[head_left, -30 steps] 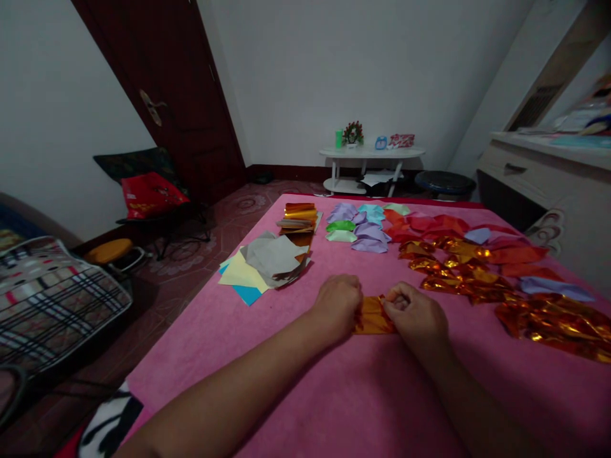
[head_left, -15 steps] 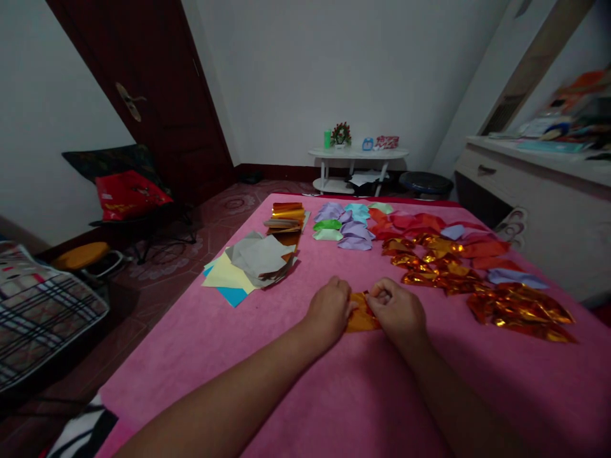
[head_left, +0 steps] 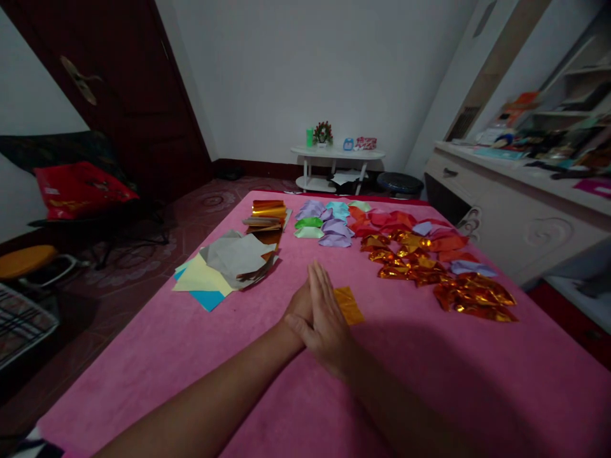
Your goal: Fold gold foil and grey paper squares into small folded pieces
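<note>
My right hand (head_left: 327,321) and my left hand (head_left: 294,308) stand on edge in the middle of the pink cloth (head_left: 238,356), palm against palm, fingers stretched out and pointing away from me. The left hand is mostly hidden behind the right. A small folded gold foil piece (head_left: 349,305) lies flat on the cloth just to the right of my right hand, free of both hands.
Flat paper sheets (head_left: 224,264) and foil sheets (head_left: 267,215) lie at the left. Folded pastel pieces (head_left: 324,226), red ones (head_left: 386,221) and gold foil ones (head_left: 449,283) spread across the far right. A cabinet (head_left: 515,216) stands to the right, a white side table (head_left: 337,156) by the far wall.
Both hands let go of the gold foil piece, which now lies on the cloth. The hands went from pinching it to pressed flat together. The view shifted to the right.
</note>
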`<state>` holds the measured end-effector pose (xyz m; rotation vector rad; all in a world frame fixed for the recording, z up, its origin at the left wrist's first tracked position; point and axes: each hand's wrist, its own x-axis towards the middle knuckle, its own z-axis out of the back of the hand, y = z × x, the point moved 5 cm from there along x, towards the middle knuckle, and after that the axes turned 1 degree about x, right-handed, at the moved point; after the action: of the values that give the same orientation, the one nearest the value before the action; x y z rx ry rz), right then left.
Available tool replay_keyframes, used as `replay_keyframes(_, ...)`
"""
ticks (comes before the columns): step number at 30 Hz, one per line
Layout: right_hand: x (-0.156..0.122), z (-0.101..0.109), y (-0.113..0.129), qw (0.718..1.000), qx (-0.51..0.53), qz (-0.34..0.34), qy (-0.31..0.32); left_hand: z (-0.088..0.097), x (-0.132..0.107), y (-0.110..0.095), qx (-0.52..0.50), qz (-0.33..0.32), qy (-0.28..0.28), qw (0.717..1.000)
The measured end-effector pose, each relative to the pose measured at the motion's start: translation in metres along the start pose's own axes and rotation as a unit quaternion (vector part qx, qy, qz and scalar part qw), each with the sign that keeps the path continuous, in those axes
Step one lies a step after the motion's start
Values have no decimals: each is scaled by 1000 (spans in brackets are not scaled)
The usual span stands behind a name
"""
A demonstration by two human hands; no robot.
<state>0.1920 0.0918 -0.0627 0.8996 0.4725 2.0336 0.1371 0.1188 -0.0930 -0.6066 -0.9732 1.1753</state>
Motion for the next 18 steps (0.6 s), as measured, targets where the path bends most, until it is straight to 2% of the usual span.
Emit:
replay_keyframes(2,-3,-5,-8,1000,-12,-25,15,2,-1,-2,-2,-35,16,999)
replay_keyframes(4,-7,-2,-19,998,-36,-35,36,6,1,-2,19,-37,38,998)
replay_keyframes(9,-20,26,-40,975,-172,-13,139,14,5,-3,119,-15,80,990)
replay_keyframes(11,-24,38,-44,964,-215,-7,154,15,3,-7,140,-11,87,986)
replay_keyframes(14,-29,46,-49,957,-245,-1,157,14,0,-22,182,-24,89,979)
replay_keyframes(16,-31,44,-52,958,-250,10,143,9,-3,-41,215,-62,81,971)
replay_keyframes(18,-31,38,-56,961,-245,26,125,-1,-7,-61,201,-106,101,969)
